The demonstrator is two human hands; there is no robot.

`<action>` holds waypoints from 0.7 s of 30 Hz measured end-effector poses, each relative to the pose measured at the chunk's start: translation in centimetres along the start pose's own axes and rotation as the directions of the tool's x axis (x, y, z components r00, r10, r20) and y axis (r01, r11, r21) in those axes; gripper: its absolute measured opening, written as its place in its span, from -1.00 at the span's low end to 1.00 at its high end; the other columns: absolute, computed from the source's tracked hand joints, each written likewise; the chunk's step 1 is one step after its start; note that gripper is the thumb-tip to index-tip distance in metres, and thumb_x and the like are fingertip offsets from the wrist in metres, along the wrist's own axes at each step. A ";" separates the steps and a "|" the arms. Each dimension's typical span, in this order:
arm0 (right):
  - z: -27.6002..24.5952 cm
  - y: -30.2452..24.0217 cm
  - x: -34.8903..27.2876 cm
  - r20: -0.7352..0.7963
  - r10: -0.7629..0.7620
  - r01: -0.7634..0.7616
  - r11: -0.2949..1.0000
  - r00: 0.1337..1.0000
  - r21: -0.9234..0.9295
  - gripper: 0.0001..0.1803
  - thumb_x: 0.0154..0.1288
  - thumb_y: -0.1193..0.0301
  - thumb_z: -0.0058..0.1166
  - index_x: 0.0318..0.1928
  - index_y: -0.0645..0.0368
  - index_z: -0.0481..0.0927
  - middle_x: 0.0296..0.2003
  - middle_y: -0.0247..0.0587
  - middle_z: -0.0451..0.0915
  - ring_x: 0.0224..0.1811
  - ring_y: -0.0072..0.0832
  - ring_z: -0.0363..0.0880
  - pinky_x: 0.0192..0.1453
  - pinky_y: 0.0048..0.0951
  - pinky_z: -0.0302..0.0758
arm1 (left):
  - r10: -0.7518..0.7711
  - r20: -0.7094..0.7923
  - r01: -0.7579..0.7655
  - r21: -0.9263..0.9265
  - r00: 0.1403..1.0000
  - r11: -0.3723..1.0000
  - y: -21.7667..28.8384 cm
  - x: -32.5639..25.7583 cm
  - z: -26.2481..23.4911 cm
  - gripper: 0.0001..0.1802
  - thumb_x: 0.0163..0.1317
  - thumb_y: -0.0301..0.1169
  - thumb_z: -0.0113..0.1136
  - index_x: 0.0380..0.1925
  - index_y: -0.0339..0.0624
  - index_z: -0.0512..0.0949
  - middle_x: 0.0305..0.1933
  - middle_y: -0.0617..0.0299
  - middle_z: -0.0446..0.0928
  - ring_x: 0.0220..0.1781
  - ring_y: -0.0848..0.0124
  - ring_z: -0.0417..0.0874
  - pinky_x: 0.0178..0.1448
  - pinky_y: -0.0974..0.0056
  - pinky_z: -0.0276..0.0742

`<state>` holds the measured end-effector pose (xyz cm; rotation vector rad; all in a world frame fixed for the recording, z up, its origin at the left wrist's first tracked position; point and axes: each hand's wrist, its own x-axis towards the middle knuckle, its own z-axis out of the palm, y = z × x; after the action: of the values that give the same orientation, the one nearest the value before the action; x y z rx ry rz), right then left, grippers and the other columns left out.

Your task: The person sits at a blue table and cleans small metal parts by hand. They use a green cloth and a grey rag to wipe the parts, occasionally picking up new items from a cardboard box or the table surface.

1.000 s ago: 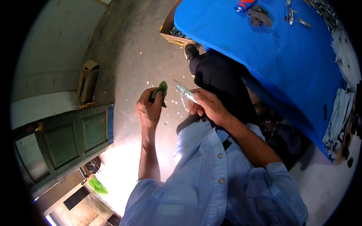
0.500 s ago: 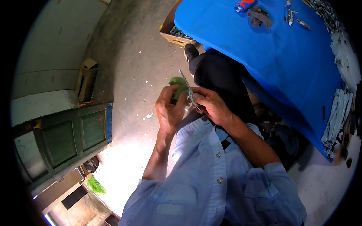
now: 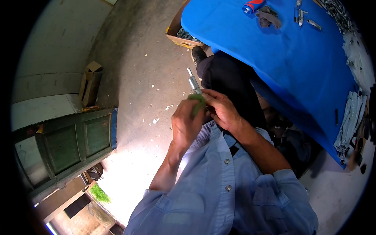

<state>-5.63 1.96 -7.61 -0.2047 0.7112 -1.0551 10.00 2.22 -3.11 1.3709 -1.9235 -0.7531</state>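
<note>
Just above my lap, my left hand (image 3: pixel 185 121) has its fingers closed on a soft green pad (image 3: pixel 199 102), perhaps a scouring pad. The pad presses against a slim silvery metal part (image 3: pixel 194 84) with a thin rod at its far end. My right hand (image 3: pixel 223 109) grips the near end of that part between thumb and fingers. The part points up and away from me, and its lower end is hidden by the pad and my fingers. Its exact kind cannot be made out.
A blue-covered table (image 3: pixel 258 43) at the right bears a grey rag (image 3: pixel 268 18), a blue-and-red bottle (image 3: pixel 252 6), several small metal parts and a stack of silvery strips (image 3: pixel 348 123). An open carton (image 3: pixel 172 29) stands beside it. A green door (image 3: pixel 74 143) is at the left.
My left hand has moved right and slightly down, bringing the green pad from beside the metal part onto its lower portion. The part has turned in my right hand, showing a broader face.
</note>
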 end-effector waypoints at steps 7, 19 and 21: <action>-0.4 0.6 -0.3 0.028 0.024 -0.021 0.993 0.999 -0.114 -0.63 0.63 0.34 0.09 0.27 0.29 0.60 -0.26 -0.48 0.53 -0.31 -0.74 0.45 -0.28 -0.65 0.41 | 0.022 -0.157 -0.014 0.053 0.987 0.999 -1.5 4.5 -0.2 -0.84 0.34 -0.56 0.35 -0.11 -0.36 0.66 -0.30 0.03 0.69 -0.35 0.37 0.72 -0.28 0.26 0.61; 0.3 0.3 0.0 -0.021 -0.008 0.009 0.999 1.000 0.033 -0.73 0.66 0.35 0.03 0.16 0.24 0.60 -0.19 -0.39 0.60 -0.20 -0.68 0.53 -0.15 -0.58 0.46 | 0.031 0.084 -0.028 -0.028 0.996 0.999 0.8 -0.4 -0.6 -0.81 0.29 -0.60 0.35 -0.09 -0.36 0.66 -0.20 -0.02 0.68 -0.26 0.18 0.76 -0.16 0.19 0.64; 0.1 0.5 0.3 -0.011 -0.013 0.014 0.997 1.000 0.082 -0.71 0.66 0.34 0.04 0.19 0.24 0.62 -0.15 -0.36 0.68 -0.22 -0.68 0.57 -0.16 -0.60 0.51 | 0.005 0.082 -0.002 -0.029 0.997 1.000 0.6 0.0 -0.5 -0.80 0.29 -0.59 0.36 -0.09 -0.35 0.66 -0.19 -0.03 0.68 -0.25 0.17 0.76 -0.16 0.18 0.64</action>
<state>-5.09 1.91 -7.90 -0.1337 0.6751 -1.0963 10.04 2.31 -2.32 1.3374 -1.9696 -0.8445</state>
